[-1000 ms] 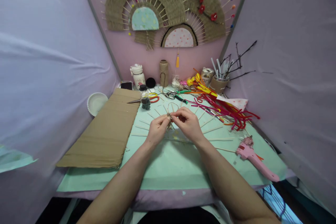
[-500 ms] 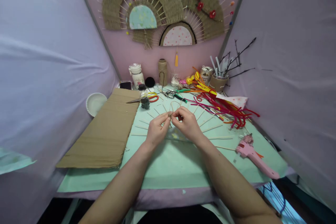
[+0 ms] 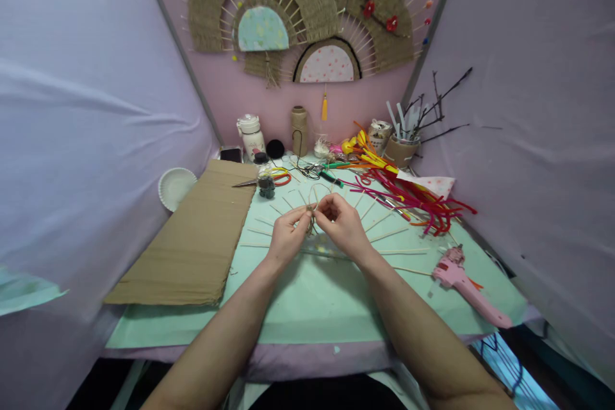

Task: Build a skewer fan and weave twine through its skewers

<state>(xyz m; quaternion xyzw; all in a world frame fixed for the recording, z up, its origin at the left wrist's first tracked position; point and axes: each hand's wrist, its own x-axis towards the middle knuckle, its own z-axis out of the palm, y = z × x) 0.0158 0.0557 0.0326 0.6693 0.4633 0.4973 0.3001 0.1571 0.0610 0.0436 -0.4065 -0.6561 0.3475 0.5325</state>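
Note:
Close together at the middle of the table, my left hand (image 3: 291, 235) and my right hand (image 3: 342, 224) pinch a small bundle of brown twine (image 3: 311, 223) between their fingertips. A thin loop of the twine rises above the fingers. Under my hands lies a fan frame of pale sticks (image 3: 388, 234) spread out in rays. Its patterned half-round centre (image 3: 323, 245) shows partly between my wrists; the rest is hidden by my hands.
Cardboard (image 3: 187, 237) lies at the left, with scissors (image 3: 276, 177) by its far corner. A pink glue gun (image 3: 464, 282) rests at the right. Red pipe cleaners (image 3: 423, 202), a twine spool (image 3: 298, 131) and a white bottle (image 3: 251, 138) stand or lie behind. Finished fans (image 3: 307, 19) hang on the wall.
More of the twine bundle shows hanging below my fingertips. Both hands stay almost in place, and the view has shifted slightly.

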